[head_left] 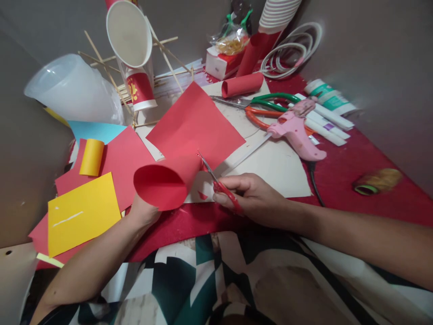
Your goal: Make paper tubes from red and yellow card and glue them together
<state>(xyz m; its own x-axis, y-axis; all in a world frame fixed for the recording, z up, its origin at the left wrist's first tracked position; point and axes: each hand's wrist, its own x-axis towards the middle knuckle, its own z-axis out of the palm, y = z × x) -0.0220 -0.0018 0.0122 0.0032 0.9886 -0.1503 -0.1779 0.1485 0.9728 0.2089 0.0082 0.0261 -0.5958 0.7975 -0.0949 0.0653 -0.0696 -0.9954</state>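
Note:
My left hand (144, 212) holds a rolled red paper cone (165, 183) low at the centre; its fingers are mostly hidden behind the cone. My right hand (250, 194) grips small red-handled scissors (216, 178), blades pointing up-left and touching the cone's far edge. A small red paper scrap (203, 195) lies on the beige card (277, 164) just under the blades. A flat red paper sheet (194, 124) lies behind the cone.
A pink glue gun (296, 131), large green and orange scissors (267, 106), glue sticks (326, 124), a red paper roll (241, 84), paper cups (130, 43), wooden sticks, yellow sheet (81, 212), yellow roll (91, 156) and tape roll (377, 180) crowd the red table.

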